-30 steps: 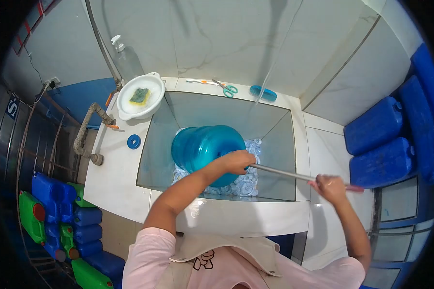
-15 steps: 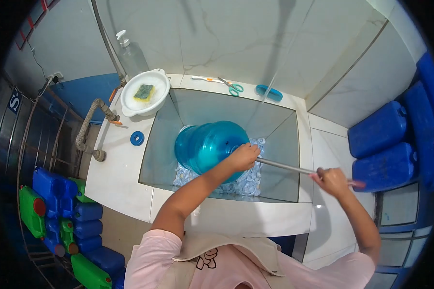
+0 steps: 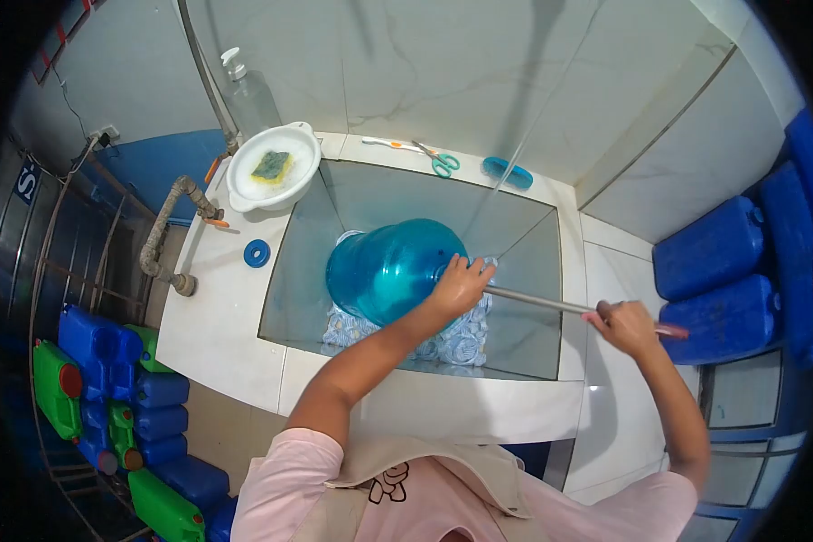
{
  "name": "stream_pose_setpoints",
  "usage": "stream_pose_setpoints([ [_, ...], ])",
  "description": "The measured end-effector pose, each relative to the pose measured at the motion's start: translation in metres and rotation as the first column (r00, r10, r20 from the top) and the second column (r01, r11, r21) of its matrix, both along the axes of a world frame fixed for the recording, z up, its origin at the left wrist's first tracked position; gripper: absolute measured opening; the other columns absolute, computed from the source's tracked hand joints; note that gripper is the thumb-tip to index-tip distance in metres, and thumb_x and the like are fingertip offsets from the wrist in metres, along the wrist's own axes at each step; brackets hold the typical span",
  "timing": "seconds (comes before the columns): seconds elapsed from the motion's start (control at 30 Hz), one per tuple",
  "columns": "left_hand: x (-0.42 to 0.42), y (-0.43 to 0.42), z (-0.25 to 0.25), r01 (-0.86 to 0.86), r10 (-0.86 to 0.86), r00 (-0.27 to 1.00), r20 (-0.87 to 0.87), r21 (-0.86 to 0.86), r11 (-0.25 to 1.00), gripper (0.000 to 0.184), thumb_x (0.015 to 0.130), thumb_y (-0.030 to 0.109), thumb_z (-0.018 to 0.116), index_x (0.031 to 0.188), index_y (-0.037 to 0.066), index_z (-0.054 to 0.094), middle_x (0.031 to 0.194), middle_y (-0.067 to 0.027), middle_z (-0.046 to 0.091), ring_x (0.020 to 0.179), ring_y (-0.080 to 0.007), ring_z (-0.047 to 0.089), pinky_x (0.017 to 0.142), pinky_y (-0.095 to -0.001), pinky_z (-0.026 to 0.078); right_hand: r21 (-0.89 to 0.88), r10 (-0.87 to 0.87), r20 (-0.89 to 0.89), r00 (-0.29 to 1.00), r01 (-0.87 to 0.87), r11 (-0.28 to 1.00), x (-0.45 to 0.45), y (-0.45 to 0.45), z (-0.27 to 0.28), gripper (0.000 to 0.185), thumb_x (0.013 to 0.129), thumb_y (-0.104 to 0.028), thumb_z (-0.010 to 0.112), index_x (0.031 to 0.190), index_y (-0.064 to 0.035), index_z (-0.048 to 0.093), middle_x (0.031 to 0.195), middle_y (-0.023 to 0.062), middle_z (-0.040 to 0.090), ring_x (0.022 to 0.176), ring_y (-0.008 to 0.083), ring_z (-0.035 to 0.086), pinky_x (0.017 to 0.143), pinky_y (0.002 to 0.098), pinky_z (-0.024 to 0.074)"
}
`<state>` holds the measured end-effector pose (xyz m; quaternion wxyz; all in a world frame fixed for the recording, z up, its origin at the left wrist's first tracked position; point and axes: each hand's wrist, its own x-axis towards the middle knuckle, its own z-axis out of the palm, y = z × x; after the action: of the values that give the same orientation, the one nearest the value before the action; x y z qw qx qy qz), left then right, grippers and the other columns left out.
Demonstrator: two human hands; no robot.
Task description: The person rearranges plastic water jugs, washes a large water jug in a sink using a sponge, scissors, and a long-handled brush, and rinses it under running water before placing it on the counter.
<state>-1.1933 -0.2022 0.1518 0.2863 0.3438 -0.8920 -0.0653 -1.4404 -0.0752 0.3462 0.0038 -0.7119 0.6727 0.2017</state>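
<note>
A large translucent blue water jug (image 3: 379,275) lies on its side in a tiled basin (image 3: 528,348), its mouth turned to the right. My left hand (image 3: 459,285) grips the jug around its neck, hiding most of the opening. In my closed right hand (image 3: 625,326) is a long metal rod (image 3: 542,301) with a pinkish end sticking out beyond the fist. The rod runs left to the jug's mouth; whatever is on its far end cannot be made out. Beneath the jug are many blue-and-white bottle caps (image 3: 461,348).
On the left ledge stand a white basin (image 3: 244,200) with suds and a sponge (image 3: 273,166), a pump bottle (image 3: 248,95) and a blue ring (image 3: 256,254). Scissors (image 3: 443,163), a toothbrush (image 3: 391,144) and a blue brush (image 3: 508,172) lie along the back ledge. Blue containers (image 3: 718,312) stand right.
The jug has turned slightly in the basin, and the fingers of my left hand have shifted on its neck. My right hand keeps hold of the rod in nearly the same place.
</note>
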Motion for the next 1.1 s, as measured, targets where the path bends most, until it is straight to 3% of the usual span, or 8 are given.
stream_pose_setpoints([
  [0.17,0.017,-0.012,0.019,0.091,-0.093,0.996,-0.010,-0.139,0.986,0.023,0.066,0.014,0.065,0.086,0.004,0.058,0.089,-0.0130,0.052,0.088,-0.0300,0.052,0.093,-0.0512,0.038,-0.448,0.399,-0.090,0.912,-0.395,0.802,-0.029,-0.009,0.019,0.019,0.082,-0.025,0.057,0.074,-0.0081,0.056,0.061,0.0078,0.053,0.056,0.0247,0.055,0.058,0.0334,0.0419],
  [0.23,0.011,-0.016,0.018,0.107,-0.113,0.994,-0.013,-0.216,0.971,0.021,0.065,0.014,0.065,0.083,0.005,0.057,0.086,-0.0124,0.052,0.086,-0.0296,0.052,0.089,-0.0494,0.041,-0.342,0.234,-0.082,0.969,-0.248,0.906,-0.043,-0.006,-0.007,0.009,0.082,-0.017,0.054,0.081,-0.0088,0.058,0.064,0.0073,0.057,0.061,0.0255,0.058,0.063,0.0380,0.0427],
  [0.3,0.005,-0.015,0.013,0.115,-0.127,0.992,-0.024,-0.288,0.951,0.020,0.065,0.014,0.065,0.080,0.005,0.057,0.083,-0.0118,0.053,0.084,-0.0292,0.053,0.085,-0.0476,0.043,0.106,-0.085,-0.214,0.973,0.109,0.988,-0.037,0.001,-0.024,0.021,0.077,-0.008,0.052,0.096,-0.0103,0.061,0.083,0.0106,0.065,0.080,0.0275,0.063,0.073,0.0471,0.0428],
  [0.37,0.003,-0.008,0.009,0.098,-0.098,0.995,0.000,0.015,0.995,0.018,0.063,0.014,0.065,0.074,0.006,0.053,0.078,-0.0094,0.053,0.078,-0.0276,0.052,0.070,-0.0418,0.047,0.323,-0.191,-0.034,0.981,0.192,0.927,-0.022,-0.003,-0.055,0.030,0.074,-0.022,0.063,0.098,-0.0057,0.061,0.093,0.0193,0.063,0.090,0.0317,0.062,0.079,0.0442,0.0471],
  [0.43,0.002,-0.001,0.008,0.072,-0.073,0.997,-0.005,-0.048,0.996,0.019,0.061,0.014,0.066,0.072,0.007,0.052,0.076,-0.0085,0.052,0.076,-0.0266,0.052,0.065,-0.0397,0.046,0.208,-0.182,0.382,0.906,0.107,0.972,0.034,-0.018,-0.082,0.041,0.072,-0.036,0.067,0.093,-0.0007,0.058,0.090,0.0214,0.062,0.087,0.0365,0.060,0.076,0.0437,0.0477],
  [0.57,0.013,0.012,0.005,0.101,-0.120,0.989,-0.087,-0.199,0.975,0.023,0.055,0.012,0.066,0.071,0.008,0.051,0.071,-0.0070,0.051,0.072,-0.0251,0.051,0.058,-0.0360,0.044,0.010,-0.081,0.660,0.747,0.098,0.995,0.129,-0.065,-0.149,0.042,0.074,-0.040,0.063,0.079,0.0022,0.061,0.079,0.0226,0.063,0.075,0.0389,0.062,0.067,0.0449,0.0486],
  [0.67,0.031,0.013,0.009,0.192,-0.209,0.975,-0.071,-0.193,0.962,0.019,0.055,0.011,0.065,0.068,0.009,0.051,0.069,-0.0061,0.050,0.069,-0.0239,0.051,0.056,-0.0349,0.044,0.334,-0.302,0.706,0.640,0.076,0.940,0.131,-0.074,-0.137,0.049,0.077,-0.046,0.061,0.070,0.0026,0.061,0.072,0.0234,0.062,0.069,0.0394,0.061,0.062,0.0450,0.0475],
  [1.1,0.074,0.023,0.013,0.382,-0.414,0.903,-0.117,-0.224,0.897,0.014,0.065,0.012,0.065,0.069,0.009,0.053,0.068,-0.0047,0.052,0.063,-0.0209,0.052,0.057,-0.0322,0.047,0.149,-0.189,0.746,0.638,0.117,0.982,0.149,0.012,-0.107,0.051,0.090,-0.043,0.047,0.073,0.0034,0.059,0.064,0.0268,0.058,0.064,0.0447,0.057,0.060,0.0510,0.0441],
])
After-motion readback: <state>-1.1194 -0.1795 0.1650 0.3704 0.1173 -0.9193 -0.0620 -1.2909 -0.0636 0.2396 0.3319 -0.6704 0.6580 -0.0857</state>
